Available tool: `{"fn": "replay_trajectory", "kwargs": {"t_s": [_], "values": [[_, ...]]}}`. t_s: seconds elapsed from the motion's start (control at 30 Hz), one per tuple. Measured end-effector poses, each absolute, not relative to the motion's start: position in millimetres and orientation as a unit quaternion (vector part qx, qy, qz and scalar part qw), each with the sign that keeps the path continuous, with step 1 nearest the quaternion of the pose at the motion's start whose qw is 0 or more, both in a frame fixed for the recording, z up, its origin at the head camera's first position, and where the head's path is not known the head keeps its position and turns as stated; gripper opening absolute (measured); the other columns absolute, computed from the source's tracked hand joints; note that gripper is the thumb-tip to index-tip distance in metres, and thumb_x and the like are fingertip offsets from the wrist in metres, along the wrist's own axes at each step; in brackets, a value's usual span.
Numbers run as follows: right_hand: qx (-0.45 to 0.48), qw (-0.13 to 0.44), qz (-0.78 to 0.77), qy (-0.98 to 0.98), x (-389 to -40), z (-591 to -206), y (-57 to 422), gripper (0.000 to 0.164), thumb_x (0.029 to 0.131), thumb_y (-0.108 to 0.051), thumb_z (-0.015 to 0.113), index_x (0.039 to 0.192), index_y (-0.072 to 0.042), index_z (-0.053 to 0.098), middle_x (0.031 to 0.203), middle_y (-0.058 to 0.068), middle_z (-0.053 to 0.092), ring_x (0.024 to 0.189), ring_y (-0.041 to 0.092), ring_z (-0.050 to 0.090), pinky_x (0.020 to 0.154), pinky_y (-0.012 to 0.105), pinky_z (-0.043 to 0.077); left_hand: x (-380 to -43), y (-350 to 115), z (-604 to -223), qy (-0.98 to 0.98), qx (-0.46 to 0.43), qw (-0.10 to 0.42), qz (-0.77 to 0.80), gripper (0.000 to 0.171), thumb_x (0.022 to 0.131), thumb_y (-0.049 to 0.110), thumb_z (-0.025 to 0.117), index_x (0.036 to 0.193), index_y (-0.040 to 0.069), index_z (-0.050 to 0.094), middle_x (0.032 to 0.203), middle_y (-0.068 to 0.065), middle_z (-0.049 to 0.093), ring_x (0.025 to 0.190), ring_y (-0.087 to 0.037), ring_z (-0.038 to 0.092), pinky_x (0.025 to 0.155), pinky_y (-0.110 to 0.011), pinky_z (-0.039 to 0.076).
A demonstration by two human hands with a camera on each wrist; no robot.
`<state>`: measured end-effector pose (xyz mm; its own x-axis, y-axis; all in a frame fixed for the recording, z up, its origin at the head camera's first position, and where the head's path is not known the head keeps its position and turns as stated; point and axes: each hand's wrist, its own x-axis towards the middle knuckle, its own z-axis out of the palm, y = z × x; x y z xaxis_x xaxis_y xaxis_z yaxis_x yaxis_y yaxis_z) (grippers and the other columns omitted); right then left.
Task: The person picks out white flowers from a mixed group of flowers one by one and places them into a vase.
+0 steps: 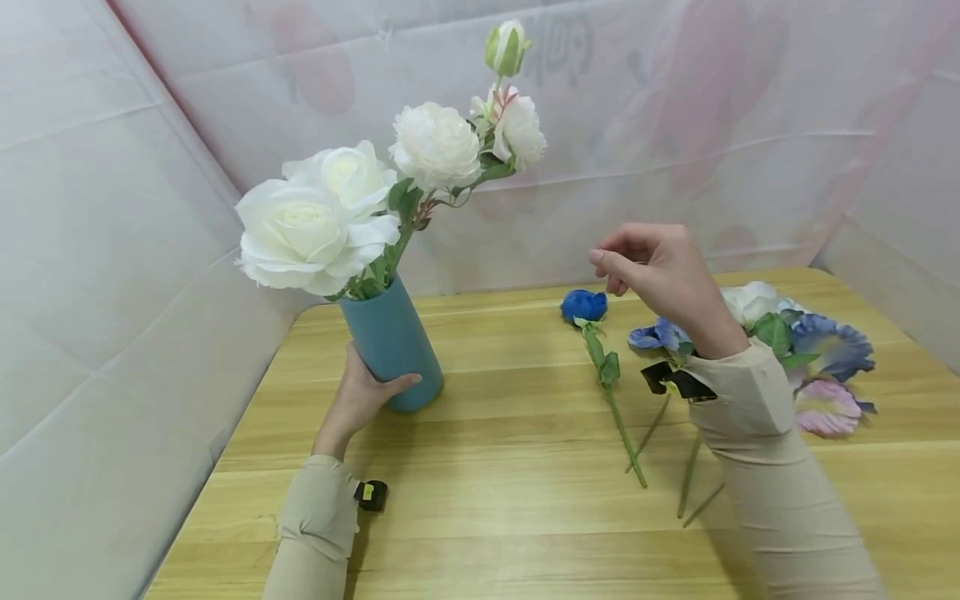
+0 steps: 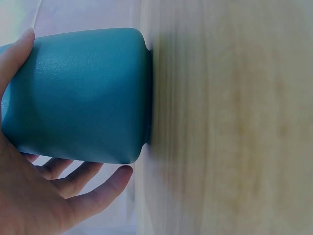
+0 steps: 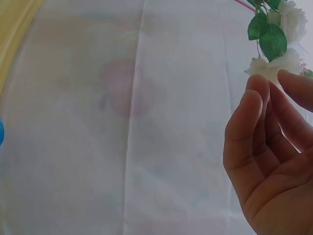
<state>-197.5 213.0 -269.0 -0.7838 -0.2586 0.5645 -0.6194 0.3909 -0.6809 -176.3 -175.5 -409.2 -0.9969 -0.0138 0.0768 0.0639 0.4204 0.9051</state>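
A blue-green vase [image 1: 393, 342] stands on the wooden table, holding large white roses [image 1: 303, 229] and a branching stem of white blooms [image 1: 435, 146] that leans right. My left hand [image 1: 362, 396] holds the vase low on its side. In the left wrist view, the thumb and fingers lie on opposite sides of the vase [image 2: 83, 98]. Raised above the table, my right hand [image 1: 660, 271] has loosely bent fingers and nothing between them, as the right wrist view of the hand [image 3: 274, 161] also shows. Below and left of it lies a blue rose [image 1: 583, 307] on a green stem.
Under and beside my right forearm lie more artificial flowers: a white bloom [image 1: 752, 302], a blue ruffled one [image 1: 832, 343] and a pink one [image 1: 827, 408]. Their stems point towards the front of the table [image 1: 487, 517]. Printed white cloth [image 1: 637, 167] hangs behind and at the sides.
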Motion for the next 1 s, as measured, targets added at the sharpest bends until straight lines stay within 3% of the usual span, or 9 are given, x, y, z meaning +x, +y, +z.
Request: {"fn": "replay_trajectory", "kwargs": {"t_s": [0.27,0.73,1.0], "values": [[0.26,0.192,0.478,-0.817,-193.6,-270.7,223.5,0.013,0.099,-0.007,0.067,0.096,0.004,0.073,0.08,0.009,0.069,0.061,0.017,0.062,0.06,0.025,0.054,-176.6,-175.1,-410.0,-0.843,-0.013,0.034,-0.536,0.106,0.089,0.022,0.082,0.154,0.004,0.001,0.157,-0.024,0.021,0.145,-0.042,0.026,0.116,-0.059,0.028],[0.248,0.216,0.436,-0.838,-188.8,-281.0,252.1,0.009,0.098,-0.004,0.067,0.097,0.001,0.074,0.076,-0.004,0.069,0.061,0.011,0.062,0.06,0.017,0.052,-176.3,-174.6,-408.9,-0.843,-0.019,0.034,-0.537,0.106,0.089,0.023,0.082,0.155,0.005,0.001,0.157,-0.023,0.021,0.145,-0.041,0.026,0.116,-0.058,0.028],[0.245,0.221,0.407,-0.852,-182.7,-282.9,254.2,0.009,0.098,-0.006,0.068,0.098,-0.002,0.075,0.078,0.002,0.068,0.061,0.01,0.062,0.058,0.018,0.051,-174.8,-175.7,-406.3,-0.844,-0.011,0.029,-0.535,0.109,0.089,0.026,0.082,0.156,0.006,-0.002,0.158,-0.023,0.019,0.147,-0.041,0.024,0.117,-0.058,0.027]]}}
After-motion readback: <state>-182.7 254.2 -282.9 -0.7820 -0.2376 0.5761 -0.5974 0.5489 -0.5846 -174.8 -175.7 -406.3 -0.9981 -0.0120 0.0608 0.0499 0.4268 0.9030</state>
